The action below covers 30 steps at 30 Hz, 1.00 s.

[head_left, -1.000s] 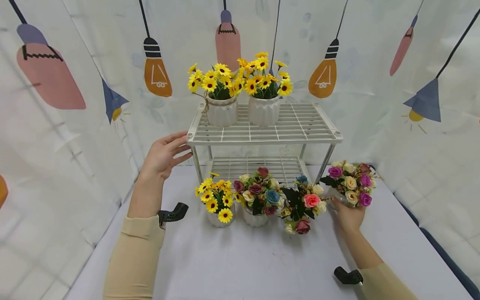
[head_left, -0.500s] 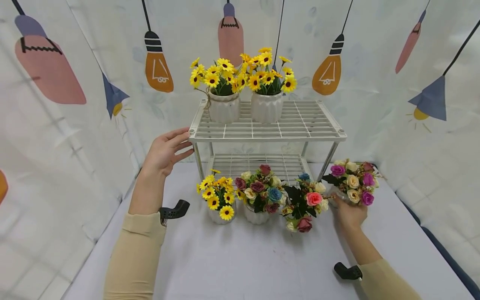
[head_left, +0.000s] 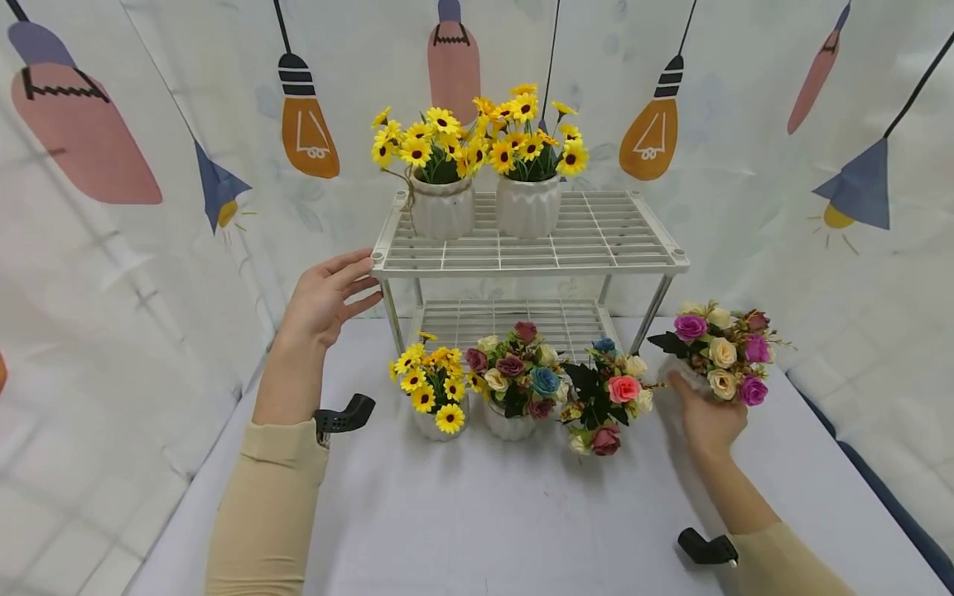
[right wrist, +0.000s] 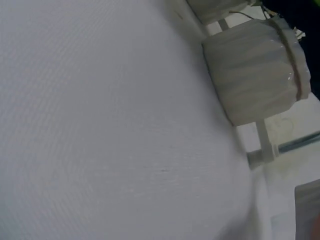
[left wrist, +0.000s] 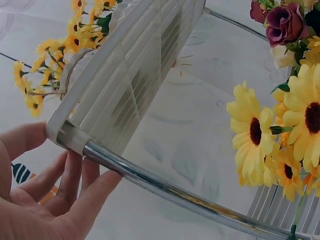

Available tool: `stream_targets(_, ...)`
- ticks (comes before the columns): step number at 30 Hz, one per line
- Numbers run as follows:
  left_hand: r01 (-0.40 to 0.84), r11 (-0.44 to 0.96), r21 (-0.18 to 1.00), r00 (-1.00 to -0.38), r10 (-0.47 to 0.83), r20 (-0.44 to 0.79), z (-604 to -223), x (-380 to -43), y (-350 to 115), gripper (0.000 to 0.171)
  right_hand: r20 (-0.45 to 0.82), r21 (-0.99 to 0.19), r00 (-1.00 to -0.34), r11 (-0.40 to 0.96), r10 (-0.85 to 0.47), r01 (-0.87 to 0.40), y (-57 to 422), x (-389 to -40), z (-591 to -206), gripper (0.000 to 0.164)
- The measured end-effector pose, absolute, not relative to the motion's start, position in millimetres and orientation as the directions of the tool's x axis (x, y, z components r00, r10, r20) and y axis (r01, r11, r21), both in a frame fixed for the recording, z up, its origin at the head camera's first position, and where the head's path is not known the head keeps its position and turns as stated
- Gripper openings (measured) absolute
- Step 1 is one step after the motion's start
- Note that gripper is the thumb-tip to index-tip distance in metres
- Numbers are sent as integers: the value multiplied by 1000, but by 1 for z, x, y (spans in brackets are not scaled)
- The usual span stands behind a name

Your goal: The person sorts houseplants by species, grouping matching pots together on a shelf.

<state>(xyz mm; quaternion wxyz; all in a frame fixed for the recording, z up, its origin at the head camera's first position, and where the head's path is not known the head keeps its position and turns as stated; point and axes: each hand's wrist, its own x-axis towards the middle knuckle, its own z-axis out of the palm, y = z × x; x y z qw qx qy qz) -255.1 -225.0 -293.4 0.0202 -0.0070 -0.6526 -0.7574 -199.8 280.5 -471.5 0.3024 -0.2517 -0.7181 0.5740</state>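
- A person's right hand (head_left: pixel 713 422) grips a purple-and-cream rose pot (head_left: pixel 721 353) low down, its fingers mostly hidden by pot and blooms, over the right side of the white table (head_left: pixel 477 513), right of the wire rack (head_left: pixel 529 271)
- Whether the pot's base touches the tabletop cannot be told
- The left hand (head_left: pixel 322 305) holds the rack's front left corner, fingers bent about the corner and its metal post
- To handle this well, I would suggest the right hand hold the pot wall firmly, below the flowers, so that no stem is crushed and the pot stays level
- The coral rose bunch (head_left: pixel 623 388) sits near on the pot's left, so a wide path past its leaves would seem safest
- The left hand should probably steady rather than pull, since two sunflower pots (head_left: pixel 528 207) stand close together on the upper shelf and could be shaken
- Compared with half a second ago, the right hand and its pot have shifted to the right, widening the gap from the coral bunch
- The left hand is at the same corner as before, and the sunflower pots have not moved on the rack
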Motion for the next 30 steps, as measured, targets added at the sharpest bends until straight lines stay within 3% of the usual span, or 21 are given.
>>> stream_targets(7, 35, -151, 988, -999, -19, 32, -293, -255, -226, 58, 316, -932, -678, 352, 663, -90, 284, -189, -438, 88)
stream_targets(12, 34, -150, 988, -999, -16, 32, -294, -256, -226, 57, 434, -897, -667, 363, 606, -253, 287, -185, -414, 89)
stream_targets(22, 35, -150, 988, -999, -15, 33, -295, -256, -225, 56, 401, -896, -660, 120, 635, -428, 280, -183, -365, 92)
stream_targets(30, 35, -148, 988, -999, -22, 32, -294, -256, -226, 57, 452, -830, -638, 32, 624, -557, 271, -193, -313, 89)
